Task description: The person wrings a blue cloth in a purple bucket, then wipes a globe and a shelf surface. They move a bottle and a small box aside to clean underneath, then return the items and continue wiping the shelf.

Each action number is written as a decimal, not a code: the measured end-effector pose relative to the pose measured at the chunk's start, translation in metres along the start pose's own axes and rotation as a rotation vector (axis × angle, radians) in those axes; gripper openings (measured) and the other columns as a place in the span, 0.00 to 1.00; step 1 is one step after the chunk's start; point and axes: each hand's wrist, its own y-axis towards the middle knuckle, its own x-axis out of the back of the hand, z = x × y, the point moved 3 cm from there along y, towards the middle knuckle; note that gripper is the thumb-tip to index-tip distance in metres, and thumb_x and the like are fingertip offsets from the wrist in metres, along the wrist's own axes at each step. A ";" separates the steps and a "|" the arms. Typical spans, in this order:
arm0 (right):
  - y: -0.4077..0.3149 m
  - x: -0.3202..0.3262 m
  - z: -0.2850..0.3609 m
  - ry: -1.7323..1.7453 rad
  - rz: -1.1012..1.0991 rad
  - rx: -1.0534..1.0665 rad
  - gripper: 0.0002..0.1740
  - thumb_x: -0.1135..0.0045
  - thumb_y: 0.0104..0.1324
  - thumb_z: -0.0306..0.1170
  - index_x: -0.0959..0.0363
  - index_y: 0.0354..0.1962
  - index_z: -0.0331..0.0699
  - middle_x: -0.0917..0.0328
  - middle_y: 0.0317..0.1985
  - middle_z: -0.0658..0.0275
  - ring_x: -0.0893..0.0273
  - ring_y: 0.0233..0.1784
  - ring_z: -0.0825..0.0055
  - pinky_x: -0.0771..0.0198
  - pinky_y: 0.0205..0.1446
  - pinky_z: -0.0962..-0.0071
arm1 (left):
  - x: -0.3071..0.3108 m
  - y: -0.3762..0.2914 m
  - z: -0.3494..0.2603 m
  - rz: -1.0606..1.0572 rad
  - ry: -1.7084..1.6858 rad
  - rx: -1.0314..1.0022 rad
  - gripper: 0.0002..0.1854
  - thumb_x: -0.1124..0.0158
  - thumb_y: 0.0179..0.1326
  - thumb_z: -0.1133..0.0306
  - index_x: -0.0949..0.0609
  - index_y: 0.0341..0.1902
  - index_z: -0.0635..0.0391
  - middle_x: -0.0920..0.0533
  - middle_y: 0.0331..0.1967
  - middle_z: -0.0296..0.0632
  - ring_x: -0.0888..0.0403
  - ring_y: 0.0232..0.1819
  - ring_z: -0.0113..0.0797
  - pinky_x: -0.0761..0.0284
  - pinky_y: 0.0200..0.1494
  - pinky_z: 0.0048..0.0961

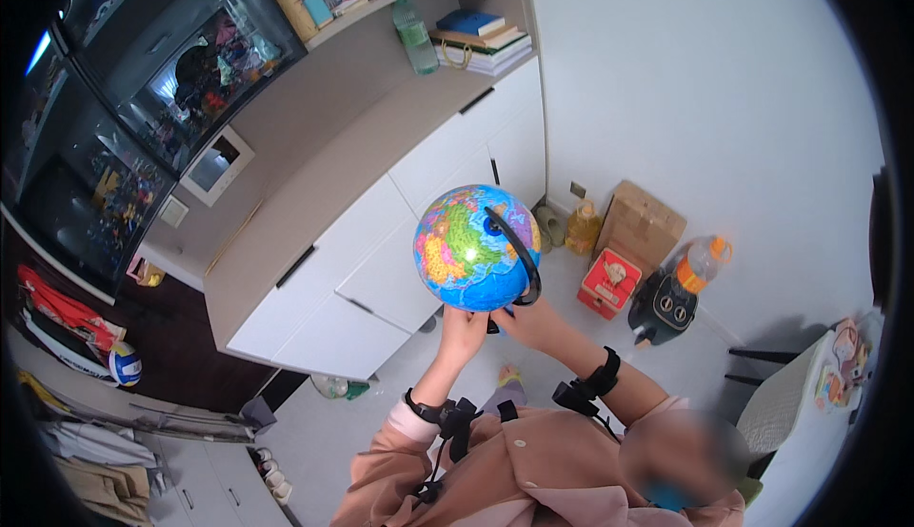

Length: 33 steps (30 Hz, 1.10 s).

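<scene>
A colourful globe (464, 256) is held up in front of my body, over the floor. Its curved black arm (530, 259) runs down the right side from a pivot on the sphere. My left hand (463, 333) grips at the underside of the globe, with its fingertips hidden behind the sphere. Close beside it, my right hand (530, 323) holds the lower right, near the bottom of the black arm. A small dark part of the stand shows between the two hands; the rest of the stand is hidden.
A white cabinet (321, 313) with a grey-brown counter (343, 148) stands ahead and left. Right of it, the floor holds an oil jug (583, 227), a cardboard box (643, 220), a red box (609, 283) and a black appliance (664, 309). A chair (778, 391) stands at right.
</scene>
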 end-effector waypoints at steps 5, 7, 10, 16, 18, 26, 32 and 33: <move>0.077 0.015 -0.021 -0.236 -0.114 0.020 0.21 0.39 0.55 0.36 0.29 0.46 0.36 0.35 0.49 0.48 0.34 0.50 0.47 0.35 0.53 0.56 | 0.005 0.090 0.014 0.033 -0.043 0.097 0.14 0.43 0.64 0.73 0.25 0.52 0.65 0.21 0.46 0.41 0.25 0.48 0.27 0.29 0.48 0.25; 0.101 0.023 -0.027 -0.233 -0.131 -0.001 0.20 0.39 0.56 0.35 0.29 0.45 0.35 0.34 0.48 0.48 0.33 0.49 0.47 0.34 0.51 0.58 | 0.007 0.119 0.019 0.049 -0.025 0.056 0.14 0.42 0.64 0.72 0.24 0.51 0.64 0.20 0.43 0.38 0.25 0.44 0.24 0.28 0.44 0.23; 0.138 0.033 -0.039 -0.108 -0.135 0.031 0.18 0.41 0.56 0.31 0.29 0.44 0.34 0.33 0.45 0.49 0.32 0.47 0.47 0.33 0.48 0.58 | 0.006 0.154 0.028 0.053 -0.096 0.106 0.13 0.41 0.63 0.71 0.23 0.49 0.62 0.19 0.39 0.35 0.24 0.40 0.21 0.28 0.40 0.20; 0.204 0.056 -0.088 -0.011 -0.054 0.003 0.15 0.44 0.56 0.26 0.30 0.43 0.31 0.31 0.44 0.50 0.30 0.46 0.49 0.32 0.47 0.61 | 0.002 0.219 0.056 -0.139 -0.229 0.182 0.10 0.40 0.61 0.71 0.21 0.44 0.62 0.20 0.37 0.35 0.25 0.36 0.20 0.30 0.31 0.19; 0.225 0.065 -0.113 0.020 0.009 -0.024 0.15 0.45 0.56 0.25 0.30 0.42 0.31 0.30 0.42 0.50 0.29 0.45 0.49 0.32 0.46 0.62 | 0.003 0.238 0.063 -0.190 -0.099 0.093 0.12 0.40 0.61 0.71 0.22 0.46 0.63 0.20 0.39 0.40 0.24 0.40 0.25 0.29 0.36 0.22; 0.331 0.131 -0.180 0.409 0.188 -0.385 0.16 0.48 0.62 0.28 0.32 0.47 0.34 0.23 0.37 0.60 0.25 0.38 0.76 0.31 0.44 0.76 | 0.025 0.300 0.061 -0.498 0.183 0.028 0.16 0.46 0.56 0.78 0.24 0.50 0.65 0.22 0.52 0.50 0.25 0.55 0.43 0.34 0.58 0.34; 0.439 0.177 -0.141 0.738 0.029 -0.164 0.13 0.54 0.67 0.26 0.36 0.49 0.35 0.23 0.36 0.63 0.26 0.40 0.79 0.29 0.45 0.76 | 0.028 0.313 0.062 -0.646 0.316 0.004 0.18 0.45 0.56 0.79 0.25 0.52 0.65 0.23 0.53 0.51 0.27 0.57 0.43 0.36 0.60 0.35; 0.459 0.181 -0.134 0.748 -0.010 -0.130 0.14 0.55 0.67 0.26 0.37 0.50 0.35 0.23 0.37 0.62 0.26 0.40 0.79 0.30 0.46 0.76 | 0.031 0.313 0.065 -0.665 0.307 0.019 0.18 0.45 0.56 0.79 0.25 0.52 0.65 0.24 0.53 0.51 0.27 0.57 0.43 0.36 0.60 0.35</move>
